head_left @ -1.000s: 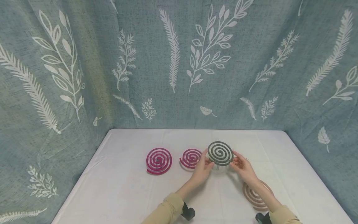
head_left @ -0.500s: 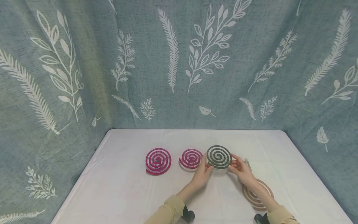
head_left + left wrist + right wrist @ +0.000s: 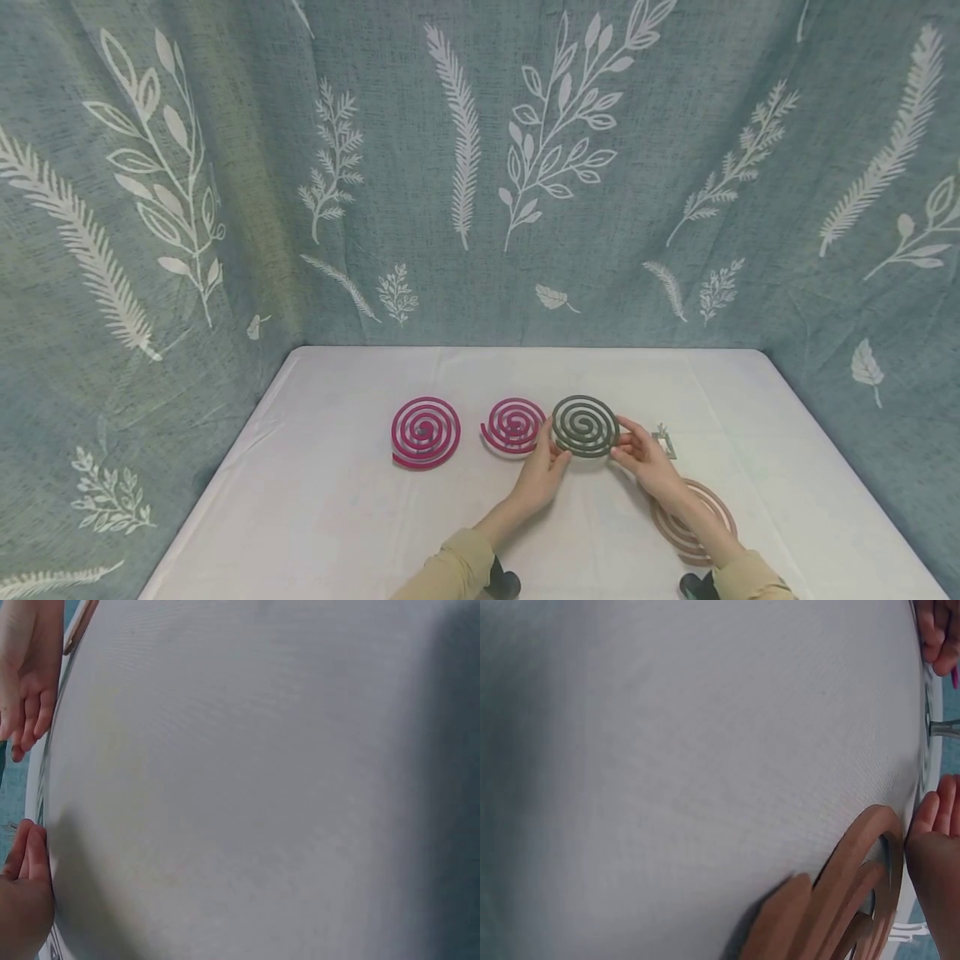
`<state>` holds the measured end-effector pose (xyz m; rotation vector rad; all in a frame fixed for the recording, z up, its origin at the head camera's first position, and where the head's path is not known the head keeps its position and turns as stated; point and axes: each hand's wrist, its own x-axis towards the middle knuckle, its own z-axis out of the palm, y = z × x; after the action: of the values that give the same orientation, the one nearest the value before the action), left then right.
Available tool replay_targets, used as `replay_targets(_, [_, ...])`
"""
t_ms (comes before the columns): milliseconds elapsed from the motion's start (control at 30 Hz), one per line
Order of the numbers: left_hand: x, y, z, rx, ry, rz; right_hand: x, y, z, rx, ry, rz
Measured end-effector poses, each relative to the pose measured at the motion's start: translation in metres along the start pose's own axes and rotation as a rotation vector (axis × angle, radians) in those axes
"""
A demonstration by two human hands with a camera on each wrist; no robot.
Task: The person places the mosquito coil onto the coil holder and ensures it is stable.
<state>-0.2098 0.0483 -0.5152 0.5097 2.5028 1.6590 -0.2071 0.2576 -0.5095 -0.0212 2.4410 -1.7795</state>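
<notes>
Left hand (image 3: 540, 473) and right hand (image 3: 651, 463) pinched a dark green round spiral (image 3: 582, 426) between their fingertips, a magenta round spiral (image 3: 515, 426) sat beside the left fingers, a brown round spiral (image 3: 825, 900) (partly under the right forearm (image 3: 707, 518)) lay wristward of the right ones.

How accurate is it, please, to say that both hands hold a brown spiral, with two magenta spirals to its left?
Only the colour is wrong: the head view shows both hands holding a dark green spiral, with two magenta spirals to its left.
</notes>
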Motion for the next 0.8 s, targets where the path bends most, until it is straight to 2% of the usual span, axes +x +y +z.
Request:
replay_targets(367, [-0.0016,-0.0028,0.0009,0.010,0.010,0.018,0.0041,0.0026,0.0000,-0.030,0.002,0.025])
replay_targets(800, [-0.0034,-0.0032,0.0005,0.033,0.020,0.027,0.0100,0.0074,-0.0026,-0.045,-0.037,0.006])
